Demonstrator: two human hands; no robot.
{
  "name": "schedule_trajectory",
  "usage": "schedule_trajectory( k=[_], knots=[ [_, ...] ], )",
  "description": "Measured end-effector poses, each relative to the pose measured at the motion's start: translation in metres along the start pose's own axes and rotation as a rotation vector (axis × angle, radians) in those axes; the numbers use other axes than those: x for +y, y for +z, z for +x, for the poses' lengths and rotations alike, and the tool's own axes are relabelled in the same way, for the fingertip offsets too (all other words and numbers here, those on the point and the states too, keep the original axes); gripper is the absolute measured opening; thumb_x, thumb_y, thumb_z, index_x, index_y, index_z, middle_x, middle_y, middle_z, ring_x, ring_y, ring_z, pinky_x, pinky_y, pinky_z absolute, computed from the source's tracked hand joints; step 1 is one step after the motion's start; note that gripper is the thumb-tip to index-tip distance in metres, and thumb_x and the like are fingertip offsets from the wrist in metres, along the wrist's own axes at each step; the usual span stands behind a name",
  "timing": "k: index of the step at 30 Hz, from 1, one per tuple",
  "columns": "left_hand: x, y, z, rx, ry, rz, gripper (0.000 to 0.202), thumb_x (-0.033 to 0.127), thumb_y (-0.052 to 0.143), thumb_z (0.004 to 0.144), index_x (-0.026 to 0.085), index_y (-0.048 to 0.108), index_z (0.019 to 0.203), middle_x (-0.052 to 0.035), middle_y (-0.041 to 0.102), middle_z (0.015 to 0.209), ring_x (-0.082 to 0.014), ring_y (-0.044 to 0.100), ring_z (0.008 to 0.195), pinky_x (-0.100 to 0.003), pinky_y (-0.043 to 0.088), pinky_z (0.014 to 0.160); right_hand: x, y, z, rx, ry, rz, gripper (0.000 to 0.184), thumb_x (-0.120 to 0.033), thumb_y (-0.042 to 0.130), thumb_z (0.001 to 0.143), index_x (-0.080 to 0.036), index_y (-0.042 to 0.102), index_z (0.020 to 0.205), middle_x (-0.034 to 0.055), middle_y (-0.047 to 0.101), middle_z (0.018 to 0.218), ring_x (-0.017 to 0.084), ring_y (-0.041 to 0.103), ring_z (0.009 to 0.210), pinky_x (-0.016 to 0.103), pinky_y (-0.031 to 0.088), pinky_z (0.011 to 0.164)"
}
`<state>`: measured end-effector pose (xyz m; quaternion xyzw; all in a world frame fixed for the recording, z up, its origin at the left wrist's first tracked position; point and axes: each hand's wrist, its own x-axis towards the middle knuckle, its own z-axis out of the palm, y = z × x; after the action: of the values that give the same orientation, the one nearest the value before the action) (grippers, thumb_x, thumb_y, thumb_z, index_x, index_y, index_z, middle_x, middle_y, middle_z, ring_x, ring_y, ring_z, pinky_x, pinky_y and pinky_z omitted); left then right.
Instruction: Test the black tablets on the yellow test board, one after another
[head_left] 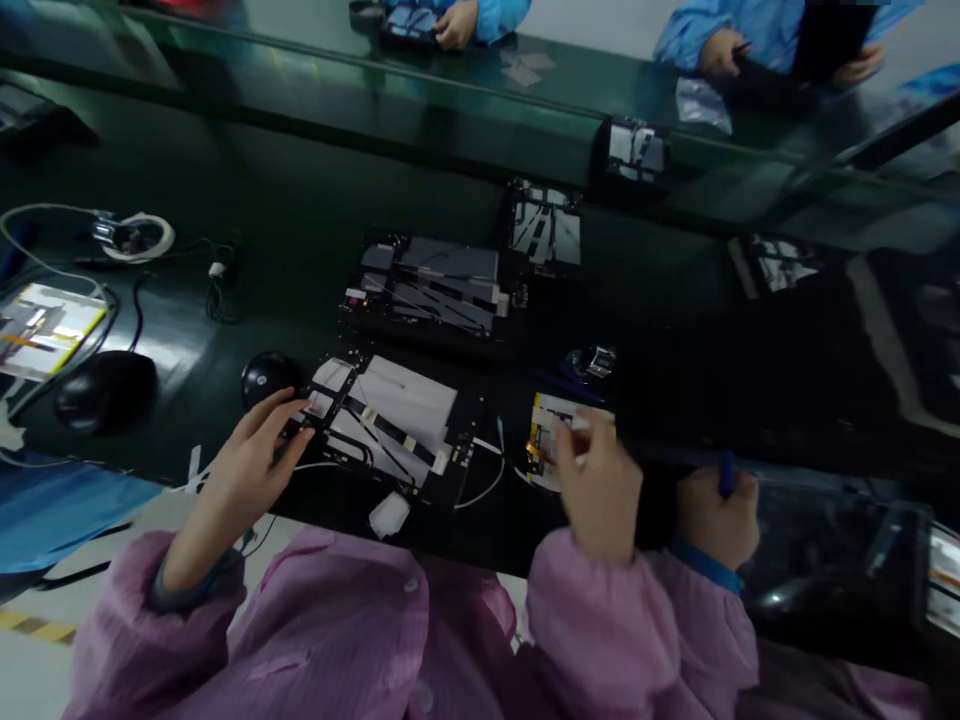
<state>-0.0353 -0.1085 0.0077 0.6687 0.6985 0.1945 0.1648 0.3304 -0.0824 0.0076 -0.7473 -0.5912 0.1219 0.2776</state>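
Observation:
An opened tablet [409, 410] with silvery battery panels and black ribbon strips lies on the dark bench in front of me. My left hand [251, 470] is at its left end, fingers apart, fingertips at the edge. To the tablet's right, my right hand [600, 485] is over a flat white panel with yellow edges [545, 465]. Thumb and fingers there come together near something small and pale, too blurred to name. A white cable [491, 490] curves between the tablet and that panel. A crumpled white piece [390, 514] sits at the tablet's near edge.
Behind stand more opened tablets [442, 285] [546, 228]. A round black object [268, 378] and a black mouse [109, 392] are at left, among cables. A co-worker's hand [716, 515] with a blue tool is close on my right. Other people's hands work across the bench.

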Motion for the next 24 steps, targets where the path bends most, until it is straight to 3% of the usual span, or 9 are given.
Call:
schedule_trajectory(
  k=[3,6,8,11,15,19,24],
  knots=[
    [0.007,0.004,-0.014,-0.012,0.040,-0.095,0.033,0.042,0.047,0.091,0.023,0.057,0.117,-0.0069,0.045,0.138,-0.0209,0.064,0.093,-0.032,0.058,0.075,-0.010,0.007,-0.054,-0.260,-0.094,0.076,0.032,-0.045,0.040,0.092,-0.022,0.061,0.096,0.0034,0.066,0.073,0.016,0.061,0.057,0.028,0.048,0.055],
    [0.013,0.013,-0.019,-0.035,0.102,-0.222,0.029,0.039,0.045,0.093,0.022,0.057,0.113,-0.0084,0.043,0.139,-0.0219,0.060,0.107,-0.030,0.058,0.080,-0.017,0.029,-0.082,-0.218,-0.080,0.019,0.043,-0.048,0.038,0.092,-0.016,0.059,0.110,0.0135,0.067,0.098,0.023,0.066,0.086,0.036,0.055,0.073],
    [0.017,0.018,-0.015,-0.050,0.110,-0.173,0.028,0.038,0.042,0.094,0.021,0.056,0.111,-0.0094,0.043,0.139,-0.0223,0.060,0.107,-0.031,0.058,0.079,-0.019,0.043,-0.082,-0.126,-0.042,-0.024,0.053,-0.053,0.037,0.091,-0.011,0.055,0.118,0.0191,0.063,0.111,0.029,0.062,0.103,0.043,0.053,0.086],
    [0.022,0.024,-0.003,0.008,0.078,0.104,0.028,0.038,0.042,0.094,0.020,0.054,0.111,-0.0112,0.050,0.133,-0.0272,0.059,0.109,-0.035,0.057,0.071,-0.022,0.055,-0.072,-0.097,-0.033,-0.017,0.060,-0.056,0.035,0.091,-0.008,0.052,0.123,0.0208,0.060,0.115,0.032,0.059,0.107,0.047,0.050,0.092],
    [0.027,0.033,0.012,0.097,0.157,0.302,0.030,0.038,0.047,0.091,0.014,0.053,0.107,-0.0191,0.056,0.123,-0.0341,0.055,0.112,-0.044,0.052,0.082,-0.023,0.057,-0.068,-0.095,-0.039,0.041,0.061,-0.055,0.036,0.090,-0.009,0.046,0.130,0.0205,0.060,0.116,0.031,0.058,0.109,0.047,0.049,0.091],
    [0.026,0.038,0.022,0.066,0.151,0.164,0.042,0.038,0.045,0.092,0.010,0.046,0.123,-0.0232,0.052,0.127,-0.0343,0.060,0.102,-0.045,0.051,0.079,-0.023,0.053,-0.068,-0.095,-0.054,0.104,0.055,-0.049,0.038,0.090,-0.011,0.046,0.128,0.0191,0.060,0.117,0.030,0.058,0.110,0.046,0.049,0.091],
    [0.027,0.029,0.018,0.057,0.075,-0.290,0.041,0.038,0.045,0.091,0.015,0.047,0.125,-0.0126,0.062,0.110,-0.0264,0.062,0.099,-0.041,0.049,0.087,-0.020,0.029,-0.055,0.103,-0.014,0.182,0.050,-0.052,0.039,0.087,-0.013,0.053,0.115,0.0184,0.059,0.115,0.029,0.055,0.111,0.050,0.044,0.096]
  ],
)
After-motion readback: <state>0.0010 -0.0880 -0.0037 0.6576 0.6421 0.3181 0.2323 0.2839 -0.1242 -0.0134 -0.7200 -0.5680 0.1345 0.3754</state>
